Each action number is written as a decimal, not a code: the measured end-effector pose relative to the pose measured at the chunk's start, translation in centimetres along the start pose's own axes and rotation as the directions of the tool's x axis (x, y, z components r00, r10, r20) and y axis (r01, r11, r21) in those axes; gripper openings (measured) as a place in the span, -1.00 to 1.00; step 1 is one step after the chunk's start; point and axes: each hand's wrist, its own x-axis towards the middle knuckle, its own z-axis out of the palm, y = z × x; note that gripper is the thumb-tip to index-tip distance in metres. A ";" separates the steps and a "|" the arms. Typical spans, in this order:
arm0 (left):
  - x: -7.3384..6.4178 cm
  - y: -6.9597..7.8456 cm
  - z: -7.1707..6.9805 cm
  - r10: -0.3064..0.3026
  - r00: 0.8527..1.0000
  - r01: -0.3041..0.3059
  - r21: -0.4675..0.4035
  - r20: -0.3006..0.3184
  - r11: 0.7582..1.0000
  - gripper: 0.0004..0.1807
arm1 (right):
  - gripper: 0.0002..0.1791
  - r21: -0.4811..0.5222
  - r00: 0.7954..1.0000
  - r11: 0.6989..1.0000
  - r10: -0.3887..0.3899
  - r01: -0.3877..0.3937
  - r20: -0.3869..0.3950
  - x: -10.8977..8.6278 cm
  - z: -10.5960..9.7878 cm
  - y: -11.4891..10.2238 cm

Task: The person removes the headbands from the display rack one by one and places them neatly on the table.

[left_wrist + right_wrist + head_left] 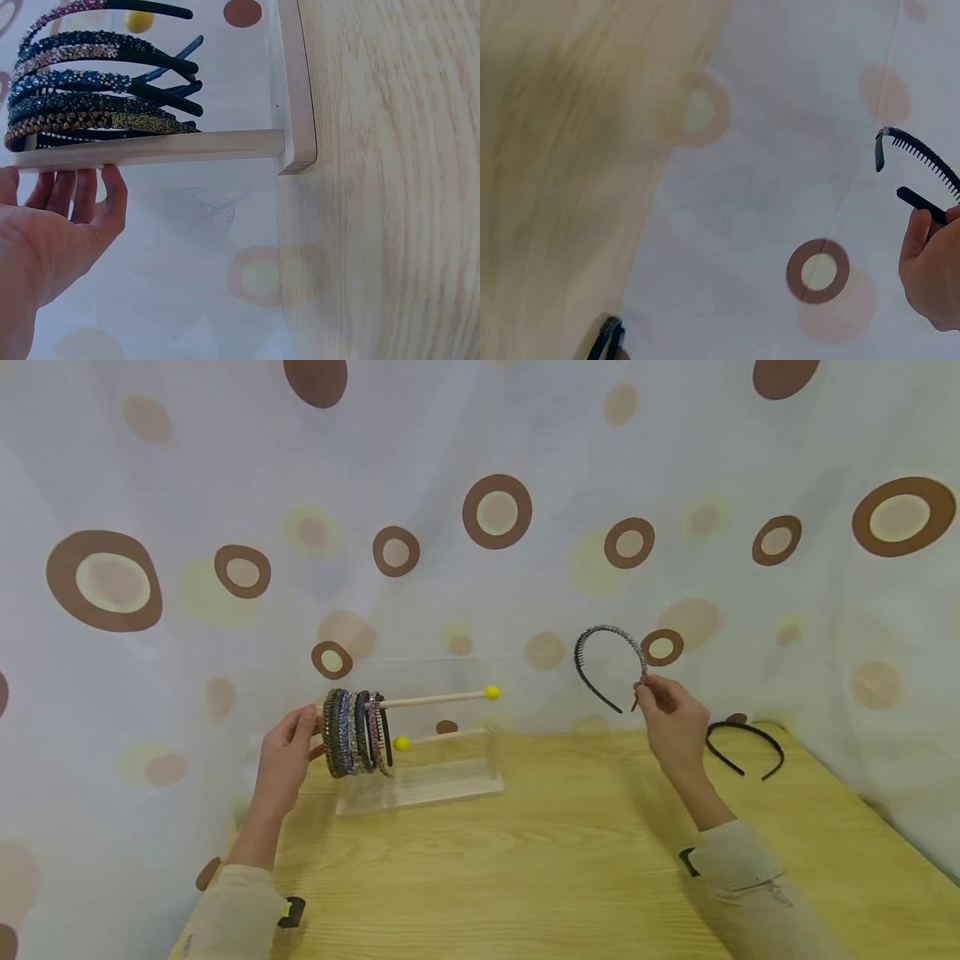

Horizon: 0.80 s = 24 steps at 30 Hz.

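A wooden stand (442, 787) with yellow-tipped dowels stands on the table, and several glittery headbands (345, 732) hang in a row at the left of its upper dowel. My left hand (281, 760) grips the stand's upright at its left end, beside the headbands. The fingers (112, 196) lie against the wooden post (202, 146) in the left wrist view. Raised above the table, my right hand (677, 727) pinches a dark toothed headband (609, 628) with a sparkly top near one end. Its comb teeth (926, 156) show in the right wrist view.
A black headband (746, 727) lies on the table at the right, beyond my right wrist. The upper dowel's yellow ball (491, 692) points right, towards the held headband. Behind the wood-grain table (517, 868) hangs a white curtain (435, 435) with brown circles.
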 end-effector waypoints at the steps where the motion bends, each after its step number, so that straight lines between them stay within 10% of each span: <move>1: 0.0 0.1 0.0 0.003 1.000 -0.003 0.000 0.001 1.000 -0.30 | -0.77 -0.025 1.000 0.999 0.031 -0.030 0.006 0.0 -0.9 1.0; 11: 0.1 0.2 0.3 0.009 1.000 -0.009 0.003 -0.006 1.000 -0.27 | -0.57 -0.188 0.947 0.943 0.298 -0.273 0.119 0.1 -10.6 6.1; 24: 0.3 0.6 0.6 0.007 1.000 -0.007 0.028 -0.001 1.000 -0.25 | -0.49 -0.205 0.845 0.885 0.463 -0.419 0.269 -2.4 -20.0 9.2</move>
